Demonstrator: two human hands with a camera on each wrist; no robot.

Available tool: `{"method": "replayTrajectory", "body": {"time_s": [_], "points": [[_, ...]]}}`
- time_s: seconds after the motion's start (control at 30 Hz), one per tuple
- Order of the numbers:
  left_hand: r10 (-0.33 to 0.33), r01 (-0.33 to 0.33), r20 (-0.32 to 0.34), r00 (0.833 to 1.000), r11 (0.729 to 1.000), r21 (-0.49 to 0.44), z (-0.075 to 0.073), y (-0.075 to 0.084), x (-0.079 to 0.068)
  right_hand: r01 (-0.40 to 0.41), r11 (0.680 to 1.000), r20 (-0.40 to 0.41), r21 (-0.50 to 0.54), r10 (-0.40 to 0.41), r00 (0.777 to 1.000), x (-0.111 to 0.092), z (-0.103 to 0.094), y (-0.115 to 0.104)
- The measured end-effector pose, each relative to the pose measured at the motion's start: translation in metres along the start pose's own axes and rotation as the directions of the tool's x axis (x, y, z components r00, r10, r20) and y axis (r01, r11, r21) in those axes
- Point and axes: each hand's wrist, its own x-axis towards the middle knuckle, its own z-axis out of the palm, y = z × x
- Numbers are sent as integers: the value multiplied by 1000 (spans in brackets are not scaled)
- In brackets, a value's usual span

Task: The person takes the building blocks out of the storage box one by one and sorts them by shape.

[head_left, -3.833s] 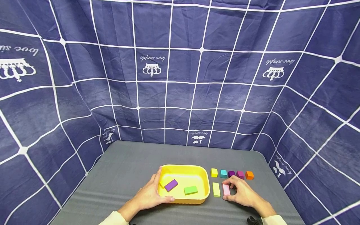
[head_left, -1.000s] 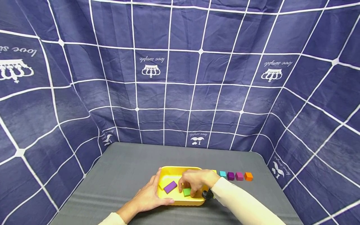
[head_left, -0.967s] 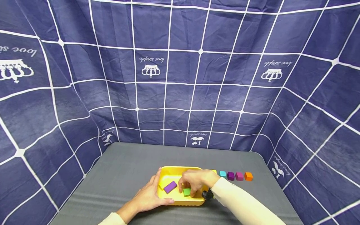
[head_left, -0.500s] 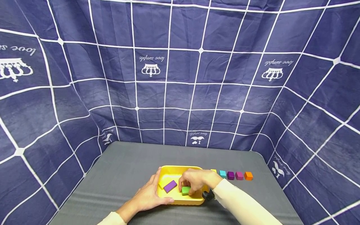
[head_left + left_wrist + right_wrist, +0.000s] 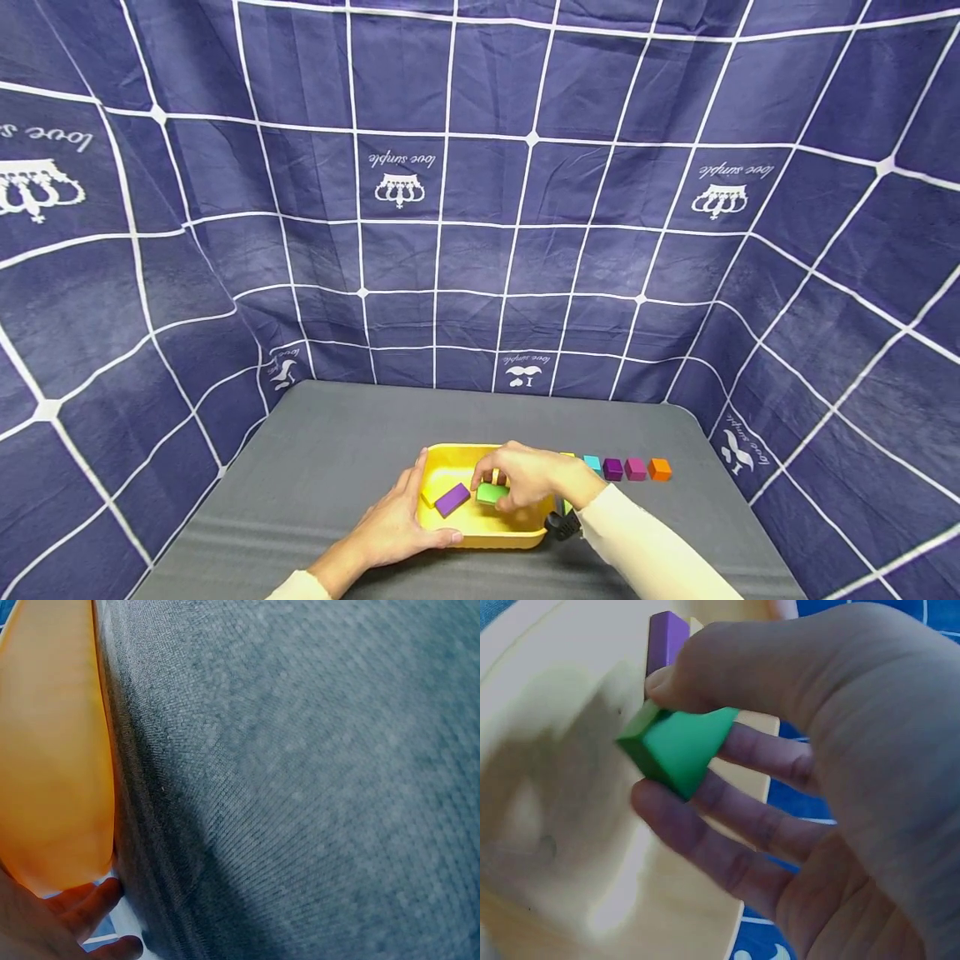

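My right hand (image 5: 528,475) pinches a green block (image 5: 490,494) between thumb and fingers, inside the yellow tub (image 5: 517,540). The right wrist view shows the thumb on one face of the block, which is tilted there, and fingers against the other side. Left of it in the tub lies a purple block (image 5: 452,500), beside a yellow block (image 5: 429,497) that is mostly hidden. My left hand (image 5: 393,512) holds the tub's left end, thumb at the front rim and fingers along the side. The left wrist view has those fingertips (image 5: 105,896) by the tub's wall.
Right of the tub stands a row of small cubes: yellow (image 5: 567,456), teal (image 5: 592,465), dark purple (image 5: 612,469), magenta (image 5: 636,468) and orange (image 5: 660,469). A pale green block (image 5: 567,506) shows partly behind my right wrist. Blue gridded cloth (image 5: 480,258) surrounds the grey table (image 5: 337,433).
My right hand has left the pink block on the right and reached into the tub. It now has the green block slightly raised and shifted left. The left hand stays put.
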Motion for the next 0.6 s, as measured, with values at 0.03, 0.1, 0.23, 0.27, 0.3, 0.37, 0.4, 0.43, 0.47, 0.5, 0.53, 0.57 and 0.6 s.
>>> {"method": "replayTrajectory", "body": {"time_s": [0.03,0.1,0.23,0.27,0.3,0.37,0.4,0.43,0.47,0.5,0.53,0.57,0.6], "points": [[0,0,-1,1000,1000,1,0,0,0,9,1000,-16,9,-9,1000,-1,-1,1],[1,-1,-3,1000,1000,3,0,0,0,30,999,-48,20,-29,998,-4,-2,1],[3,-3,-8,1000,1000,4,0,0,1,72,997,-94,31,-69,993,-10,-7,1],[3,-3,-9,1000,1000,5,0,0,1,80,996,-103,36,-76,992,-11,-8,0],[2,-2,-8,1000,1000,4,1,0,1,86,995,-109,42,-81,991,-13,-8,0],[-1,1,-9,1000,1000,3,1,0,1,92,994,-123,53,-85,989,-17,-10,-1],[-2,2,-10,1000,1000,3,1,0,1,87,994,-128,65,-78,989,-19,-11,-1],[0,0,-12,1000,1000,3,1,0,1,85,993,-134,78,-74,988,-22,-12,-2],[2,-2,-13,1000,1000,1,1,0,1,75,993,-137,88,-63,989,-24,-13,-2],[4,-4,-13,1000,1000,2,2,-1,1,68,993,-140,96,-55,989,-27,-14,-2],[6,-6,-15,1000,1000,2,2,0,0,65,993,-144,102,-50,988,-29,-14,-2],[8,-8,-16,1000,1000,1,2,0,0,59,991,-144,117,-42,989,-31,-15,-2],[10,-10,-19,1000,1000,1,1,0,0,57,991,-146,120,-39,988,-33,-15,-2]]}}
